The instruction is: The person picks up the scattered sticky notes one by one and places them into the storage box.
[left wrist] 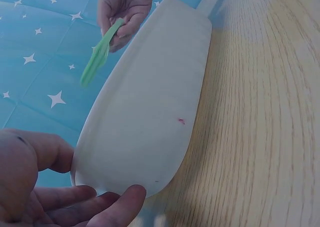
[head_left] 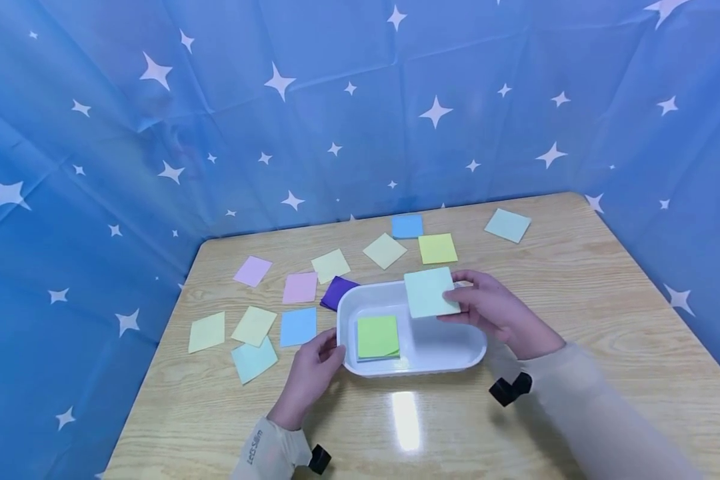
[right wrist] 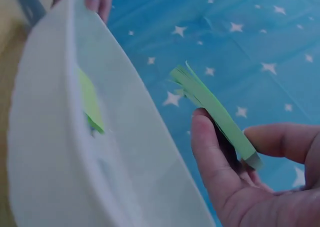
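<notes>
My right hand [head_left: 492, 310] pinches a pale mint-green pad of sticky notes [head_left: 429, 293] above the white two-compartment tray [head_left: 447, 347]. Side on, in the right wrist view, the pad [right wrist: 222, 118] looks like a thin stack with loose sheets fanning at one end. At the tray's left end my left hand [head_left: 312, 370] holds the rim, and its fingers [left wrist: 122, 207] lie against the outer wall in the left wrist view. Bright green sticky notes [head_left: 378, 337] lie in the left compartment, with a bluish edge showing beneath them.
Left of the tray lie pink notes [head_left: 300, 288], a blue note [head_left: 298, 327], yellow notes [head_left: 207, 332] and a teal note [head_left: 255, 360]. Dark purple notes [head_left: 337, 292] sit against the tray's back left. Behind it are yellow [head_left: 438, 249] and blue notes [head_left: 407, 227].
</notes>
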A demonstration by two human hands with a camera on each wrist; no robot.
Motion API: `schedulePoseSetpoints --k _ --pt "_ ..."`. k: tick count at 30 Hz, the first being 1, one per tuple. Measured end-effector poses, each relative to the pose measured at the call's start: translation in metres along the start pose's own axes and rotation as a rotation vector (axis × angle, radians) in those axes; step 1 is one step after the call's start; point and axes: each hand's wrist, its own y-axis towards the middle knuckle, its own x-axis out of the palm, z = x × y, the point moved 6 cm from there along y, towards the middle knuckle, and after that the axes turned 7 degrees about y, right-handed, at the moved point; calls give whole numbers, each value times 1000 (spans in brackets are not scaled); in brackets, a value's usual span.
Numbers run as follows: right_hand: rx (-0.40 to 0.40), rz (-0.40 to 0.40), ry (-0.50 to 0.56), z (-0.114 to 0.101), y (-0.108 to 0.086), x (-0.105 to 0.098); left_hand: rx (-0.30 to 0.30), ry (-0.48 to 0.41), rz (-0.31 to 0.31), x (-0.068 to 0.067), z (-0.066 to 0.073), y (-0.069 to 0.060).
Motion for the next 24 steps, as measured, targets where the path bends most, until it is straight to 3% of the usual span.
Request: schedulePoseSetpoints --k 5,11,18,24 --pt "-20 -35 8 11 6 18 -24 3 2 0 -1 1" --pt "-39 -65 -65 20 9 32 -24 -7 -2 2 -1 0" --pt "-41 -36 -148 30 15 45 -32 -11 1 2 -3 1" --pt "5 0 -178 38 18 57 -47 -3 -1 3 -4 2"
